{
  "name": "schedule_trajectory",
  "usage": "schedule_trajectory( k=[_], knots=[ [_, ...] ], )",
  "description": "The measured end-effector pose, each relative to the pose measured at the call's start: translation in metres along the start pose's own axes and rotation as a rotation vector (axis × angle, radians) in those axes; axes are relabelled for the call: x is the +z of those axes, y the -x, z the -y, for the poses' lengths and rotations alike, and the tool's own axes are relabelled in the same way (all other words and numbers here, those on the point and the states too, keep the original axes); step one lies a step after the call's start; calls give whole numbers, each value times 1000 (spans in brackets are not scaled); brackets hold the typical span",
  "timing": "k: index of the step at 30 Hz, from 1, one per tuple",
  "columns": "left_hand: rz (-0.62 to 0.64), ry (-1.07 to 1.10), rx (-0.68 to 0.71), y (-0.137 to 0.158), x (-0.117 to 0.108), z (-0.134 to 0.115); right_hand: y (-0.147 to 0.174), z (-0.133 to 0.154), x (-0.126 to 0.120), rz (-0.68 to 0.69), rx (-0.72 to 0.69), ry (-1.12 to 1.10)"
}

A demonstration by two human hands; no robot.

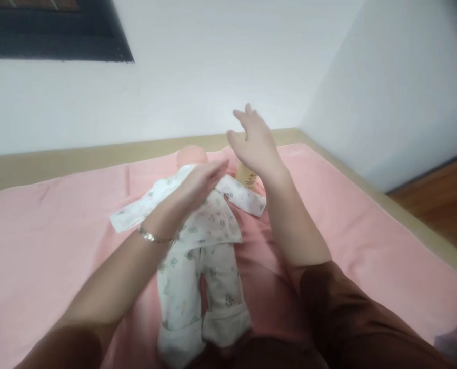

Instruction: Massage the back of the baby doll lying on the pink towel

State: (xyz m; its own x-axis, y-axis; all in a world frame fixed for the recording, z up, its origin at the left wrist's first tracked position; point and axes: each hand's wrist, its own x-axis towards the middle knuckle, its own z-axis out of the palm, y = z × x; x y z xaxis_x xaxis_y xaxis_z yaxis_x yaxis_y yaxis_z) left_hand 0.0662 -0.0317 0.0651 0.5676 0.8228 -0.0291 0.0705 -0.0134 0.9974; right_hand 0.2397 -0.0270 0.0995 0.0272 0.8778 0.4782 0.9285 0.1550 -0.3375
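Note:
A baby doll (192, 155) in a white printed sleepsuit (205, 241) lies on its back on a pink sheet (51, 236). My left hand (201, 182), with a bracelet on the wrist, hovers flat and blurred over the doll's chest, fingers together, holding nothing. My right hand (253, 141) is raised above the doll's right sleeve with the fingers apart and empty. A small tan bottle (245, 176) stands just behind the right hand, partly hidden by it.
The pink sheet covers a bed with a beige frame (413, 220) set against white walls. Wooden floor (443, 205) shows at the right. A dark framed panel (55, 31) hangs at the upper left.

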Motion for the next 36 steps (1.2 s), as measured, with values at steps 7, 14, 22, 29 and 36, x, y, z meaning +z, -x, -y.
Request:
schedule_trajectory(
  k=[7,14,22,29,36],
  knots=[
    [53,811,-42,-61,22,-21,-6,0,25,45,37,214],
    [102,810,-131,-53,22,-20,3,12,20,172,98,265],
    [-44,190,-5,-9,-21,-17,-2,11,19,223,116,248],
    [-82,-38,88,31,-61,-25,0,9,23,192,90,264],
    [-130,-70,93,75,-28,-62,40,70,-1,-30,-164,-69]
  ],
)
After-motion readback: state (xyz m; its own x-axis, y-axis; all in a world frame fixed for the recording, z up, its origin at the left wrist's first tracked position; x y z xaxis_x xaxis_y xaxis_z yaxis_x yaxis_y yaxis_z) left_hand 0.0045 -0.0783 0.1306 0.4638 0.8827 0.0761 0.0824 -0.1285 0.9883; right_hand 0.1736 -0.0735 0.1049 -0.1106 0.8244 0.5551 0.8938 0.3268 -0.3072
